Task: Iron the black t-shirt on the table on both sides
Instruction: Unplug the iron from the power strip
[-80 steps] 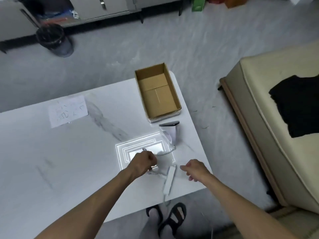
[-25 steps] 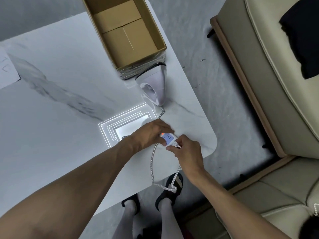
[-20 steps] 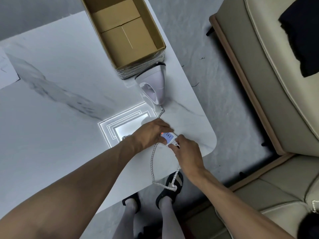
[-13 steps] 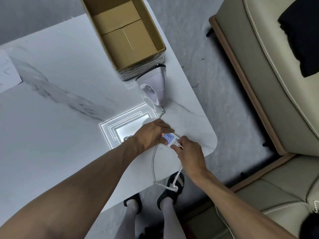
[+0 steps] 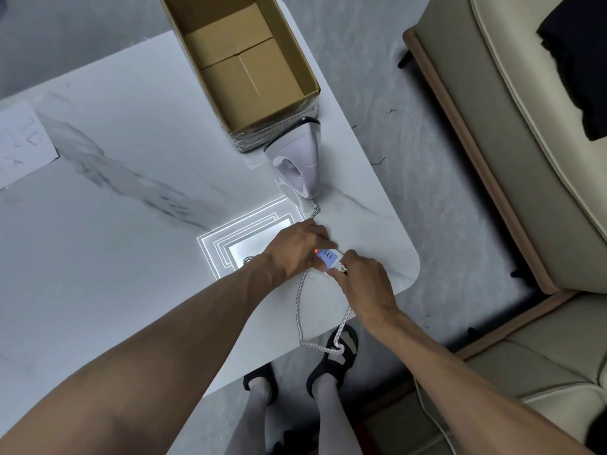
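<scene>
My left grip (image 5: 295,251): curled round the power strip (image 5: 328,257), red light lit.
My right grip (image 5: 364,284): pinching the plug (image 5: 343,268) against it.
Iron (image 5: 300,159): upright on the worktop (image 5: 131,257).

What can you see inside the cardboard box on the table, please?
The cardboard box shows only its bare flap floor, no items. Its far end lies outside the frame, unseen.

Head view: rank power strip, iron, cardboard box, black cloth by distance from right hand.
From the right hand:
1. power strip, touching, at the fingertips
2. iron, ahead on table
3. cardboard box, behind iron
4. black cloth, far right on sofa
</scene>
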### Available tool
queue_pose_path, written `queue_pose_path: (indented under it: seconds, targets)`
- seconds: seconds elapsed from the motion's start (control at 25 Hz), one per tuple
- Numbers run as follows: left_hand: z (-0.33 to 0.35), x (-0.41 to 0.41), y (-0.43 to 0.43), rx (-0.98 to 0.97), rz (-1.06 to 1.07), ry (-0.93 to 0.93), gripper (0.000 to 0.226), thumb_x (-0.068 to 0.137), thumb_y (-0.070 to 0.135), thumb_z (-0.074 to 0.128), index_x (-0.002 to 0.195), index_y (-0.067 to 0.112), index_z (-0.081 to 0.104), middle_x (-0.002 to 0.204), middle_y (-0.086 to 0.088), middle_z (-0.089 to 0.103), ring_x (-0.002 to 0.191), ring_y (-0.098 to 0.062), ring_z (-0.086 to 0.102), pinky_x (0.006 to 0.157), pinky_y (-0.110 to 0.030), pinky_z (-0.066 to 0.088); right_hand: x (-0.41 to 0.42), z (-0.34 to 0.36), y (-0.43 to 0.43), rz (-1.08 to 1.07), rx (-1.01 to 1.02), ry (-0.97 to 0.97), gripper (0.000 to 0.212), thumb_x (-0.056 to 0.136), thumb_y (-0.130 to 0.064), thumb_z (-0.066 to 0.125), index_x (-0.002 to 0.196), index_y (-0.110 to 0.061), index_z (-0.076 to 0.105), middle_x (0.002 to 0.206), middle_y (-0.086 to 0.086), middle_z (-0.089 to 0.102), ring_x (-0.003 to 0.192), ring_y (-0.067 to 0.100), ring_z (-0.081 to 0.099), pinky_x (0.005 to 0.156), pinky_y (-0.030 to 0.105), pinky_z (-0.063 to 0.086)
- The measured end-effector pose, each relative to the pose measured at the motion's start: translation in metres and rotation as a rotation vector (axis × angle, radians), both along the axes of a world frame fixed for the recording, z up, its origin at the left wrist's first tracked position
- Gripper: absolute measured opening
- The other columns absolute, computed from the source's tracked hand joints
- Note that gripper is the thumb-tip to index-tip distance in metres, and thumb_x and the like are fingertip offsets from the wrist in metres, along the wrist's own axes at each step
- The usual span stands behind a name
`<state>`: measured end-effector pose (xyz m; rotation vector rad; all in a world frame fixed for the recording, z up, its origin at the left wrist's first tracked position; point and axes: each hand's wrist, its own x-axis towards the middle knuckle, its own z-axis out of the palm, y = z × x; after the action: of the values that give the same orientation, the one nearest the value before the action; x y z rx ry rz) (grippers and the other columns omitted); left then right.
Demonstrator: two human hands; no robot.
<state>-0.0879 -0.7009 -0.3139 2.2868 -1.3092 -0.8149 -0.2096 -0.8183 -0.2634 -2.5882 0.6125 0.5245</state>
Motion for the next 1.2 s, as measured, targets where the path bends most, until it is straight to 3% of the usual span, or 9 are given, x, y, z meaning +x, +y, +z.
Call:
queue_pose_path:
  seconds: [0.16,0.28,0.4,0.52,0.6,0.84,1.0,1.2]
  targets:
    - [0.003,-0.001,0.000,0.033,-0.005,0.007,0.035,0.077,0.035,0.075,0.112,0.029,0.074,0.106,0.002,0.068,0.101,-0.025,0.058,0.078,-0.038,0.051,-0.011,0.002,0.003,-0.012,0.040,-0.028,0.032,0.094,-0.034,0.060,0.104,-0.004,0.057,0.100,0.013,0.069,0.092,0.031,0.064,0.071,0.032,0.040]
    - [0.006,-0.002,-0.003,0.076,0.000,0.003,0.035,0.080,0.037,0.073,0.115,0.031,0.072,0.110,0.003,0.065,0.104,-0.023,0.057,0.079,-0.031,0.047,-0.001,0.002,0.000,-0.102,0.079,-0.023,0.030,0.092,-0.034,0.062,0.097,-0.004,0.058,0.094,0.014,0.069,0.089,0.033,0.063,0.067,0.032,0.038]
    - [0.007,-0.003,-0.003,0.105,0.006,0.022,0.038,0.081,0.035,0.071,0.119,0.031,0.070,0.116,0.003,0.063,0.108,-0.021,0.057,0.080,-0.027,0.042,0.002,0.000,-0.003,-0.060,0.045,-0.023,0.031,0.092,-0.035,0.062,0.097,-0.005,0.058,0.093,0.014,0.070,0.089,0.032,0.064,0.066,0.030,0.036]
    - [0.008,-0.001,-0.001,0.128,0.030,0.064,0.044,0.081,0.035,0.073,0.125,0.031,0.067,0.122,0.006,0.061,0.114,-0.018,0.057,0.085,-0.029,0.046,-0.011,-0.005,-0.002,-0.239,0.216,-0.077,0.023,0.088,-0.027,0.068,0.095,-0.007,0.061,0.087,0.011,0.071,0.082,0.028,0.068,0.068,0.035,0.051]
    - [0.009,-0.002,-0.002,0.145,0.025,0.057,0.045,0.082,0.036,0.073,0.126,0.032,0.066,0.123,0.006,0.061,0.115,-0.017,0.057,0.087,-0.031,0.047,-0.014,-0.004,0.002,-0.327,0.245,-0.085,0.020,0.086,-0.025,0.070,0.091,-0.009,0.060,0.082,0.010,0.070,0.077,0.027,0.068,0.067,0.039,0.053]
    - [0.009,-0.004,-0.001,0.113,0.029,0.037,0.037,0.085,0.035,0.069,0.122,0.029,0.069,0.120,0.002,0.063,0.112,-0.023,0.059,0.086,-0.034,0.049,-0.003,-0.002,0.001,-0.141,0.094,-0.101,0.025,0.090,-0.028,0.067,0.097,-0.005,0.059,0.091,0.012,0.070,0.086,0.031,0.064,0.065,0.029,0.036]
    - [0.011,-0.003,-0.003,0.162,-0.006,0.012,0.042,0.084,0.037,0.069,0.126,0.032,0.065,0.124,0.006,0.060,0.115,-0.020,0.056,0.087,-0.031,0.046,-0.016,0.000,0.005,-0.108,0.092,-0.124,0.025,0.091,-0.027,0.065,0.100,-0.004,0.058,0.096,0.013,0.070,0.089,0.031,0.065,0.068,0.030,0.040]
    - [0.010,-0.003,-0.005,0.161,-0.030,-0.018,0.043,0.085,0.039,0.068,0.127,0.032,0.065,0.123,0.005,0.061,0.112,-0.021,0.057,0.086,-0.033,0.047,0.000,-0.002,-0.004,-0.192,0.149,-0.073,0.026,0.089,-0.029,0.067,0.094,-0.005,0.060,0.086,0.012,0.069,0.082,0.031,0.065,0.068,0.035,0.049]
